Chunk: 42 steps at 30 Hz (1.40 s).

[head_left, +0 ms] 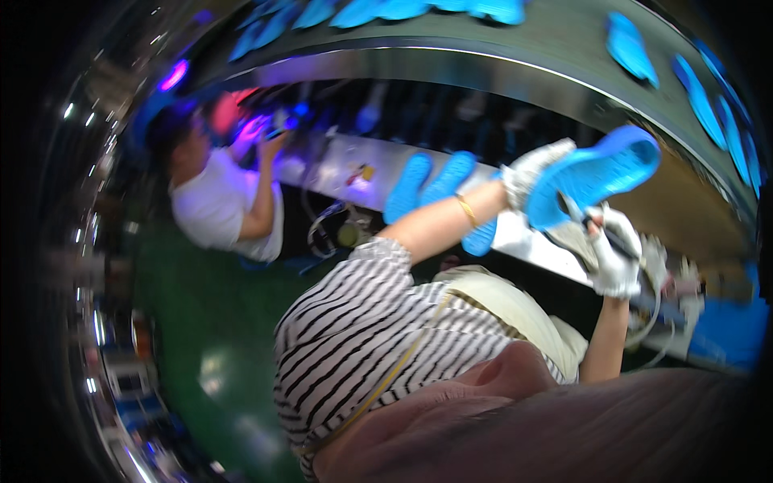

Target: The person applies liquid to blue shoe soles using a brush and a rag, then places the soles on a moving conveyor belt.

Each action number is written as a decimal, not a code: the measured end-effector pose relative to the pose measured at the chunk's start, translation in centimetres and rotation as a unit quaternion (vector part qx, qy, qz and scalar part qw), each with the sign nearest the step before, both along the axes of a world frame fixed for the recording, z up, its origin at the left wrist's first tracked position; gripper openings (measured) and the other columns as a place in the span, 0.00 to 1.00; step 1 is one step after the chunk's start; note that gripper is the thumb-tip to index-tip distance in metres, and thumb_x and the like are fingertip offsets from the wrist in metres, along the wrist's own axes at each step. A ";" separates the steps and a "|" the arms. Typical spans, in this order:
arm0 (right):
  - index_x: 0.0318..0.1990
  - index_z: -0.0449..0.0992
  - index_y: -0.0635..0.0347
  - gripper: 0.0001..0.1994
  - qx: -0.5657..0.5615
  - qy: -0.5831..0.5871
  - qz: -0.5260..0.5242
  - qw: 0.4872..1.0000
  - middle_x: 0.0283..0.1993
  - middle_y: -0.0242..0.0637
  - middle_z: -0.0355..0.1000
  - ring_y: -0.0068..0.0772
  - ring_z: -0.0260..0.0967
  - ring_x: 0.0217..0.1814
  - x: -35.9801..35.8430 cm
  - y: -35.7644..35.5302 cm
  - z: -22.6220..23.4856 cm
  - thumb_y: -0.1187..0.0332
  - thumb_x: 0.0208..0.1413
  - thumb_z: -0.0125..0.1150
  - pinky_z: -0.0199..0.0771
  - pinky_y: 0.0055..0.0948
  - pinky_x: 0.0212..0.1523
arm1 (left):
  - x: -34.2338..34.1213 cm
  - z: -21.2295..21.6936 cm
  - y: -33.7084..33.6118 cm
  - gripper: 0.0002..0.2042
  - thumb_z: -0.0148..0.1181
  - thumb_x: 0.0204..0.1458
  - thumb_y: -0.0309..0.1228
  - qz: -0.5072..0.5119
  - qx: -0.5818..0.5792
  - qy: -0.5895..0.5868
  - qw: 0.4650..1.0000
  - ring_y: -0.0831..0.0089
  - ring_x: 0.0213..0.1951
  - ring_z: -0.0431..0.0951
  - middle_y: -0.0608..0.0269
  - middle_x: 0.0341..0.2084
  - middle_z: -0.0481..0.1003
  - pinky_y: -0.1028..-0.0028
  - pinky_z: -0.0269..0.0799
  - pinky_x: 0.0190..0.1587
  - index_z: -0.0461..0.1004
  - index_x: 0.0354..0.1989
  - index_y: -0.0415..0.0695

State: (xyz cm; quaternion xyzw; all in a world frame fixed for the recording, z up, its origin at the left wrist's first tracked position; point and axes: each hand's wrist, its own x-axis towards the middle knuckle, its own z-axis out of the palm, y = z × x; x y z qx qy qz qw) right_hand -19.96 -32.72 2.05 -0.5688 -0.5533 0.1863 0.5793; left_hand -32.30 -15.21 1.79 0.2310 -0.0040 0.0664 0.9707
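My left hand [541,167], in a white glove, grips the side of a bright blue shoe sole [602,171] and holds it up, tilted, over the bench. The sole's hollow inner face with a raised rim shows. My right hand [618,251], also gloved in white with fingertips bare, is closed round a thin dark-handled tool [575,208]. Its pale tip lies against or just over the near part of the sole. Blur hides the tool's exact kind and whether the tip touches.
More blue soles [451,177] lie on the pale bench [515,241] to the left. Beyond, a curved conveyor belt [555,40] carries several soles. A co-worker in a white shirt [217,201] works at the left under purple light. Cables [656,322] hang at the right.
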 end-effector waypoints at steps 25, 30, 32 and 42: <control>0.38 0.75 0.65 0.08 0.112 -0.013 -0.127 0.986 0.37 0.37 0.74 0.24 0.71 0.38 -2.5 3.1 0.4 0.82 0.50 0.61 0.72 0.23 0.41 | -0.9 -2.4 -1.5 0.32 0.44 0.58 0.54 0.069 -0.109 -0.026 0.991 0.58 0.45 0.76 0.49 0.50 0.71 0.58 0.75 0.47 0.60 0.59 0.38; 0.33 0.76 0.64 0.07 0.125 -0.030 -0.026 0.991 0.35 0.37 0.75 0.26 0.73 0.37 -4.7 2.4 1.6 0.81 0.46 0.65 0.73 0.26 0.40 | 0.2 -2.9 -1.8 0.34 0.41 0.58 0.56 0.080 -0.063 -0.037 0.994 0.55 0.47 0.75 0.44 0.49 0.71 0.59 0.69 0.54 0.61 0.60 0.36; 0.35 0.76 0.64 0.07 0.043 0.180 0.050 0.981 0.35 0.38 0.75 0.24 0.72 0.37 -4.2 1.4 1.9 0.80 0.48 0.64 0.73 0.24 0.40 | 0.1 -3.9 -1.0 0.35 0.39 0.58 0.57 0.029 -0.100 -0.109 0.989 0.54 0.50 0.73 0.44 0.53 0.69 0.58 0.68 0.56 0.59 0.61 0.37; 0.37 0.75 0.63 0.07 0.108 0.191 -0.106 0.970 0.35 0.38 0.77 0.26 0.75 0.35 6.9 3.1 1.2 0.79 0.49 0.64 0.76 0.24 0.41 | -1.7 -2.1 -2.9 0.34 0.37 0.59 0.56 0.009 -0.057 -0.002 0.998 0.44 0.53 0.71 0.43 0.57 0.64 0.52 0.67 0.56 0.55 0.65 0.40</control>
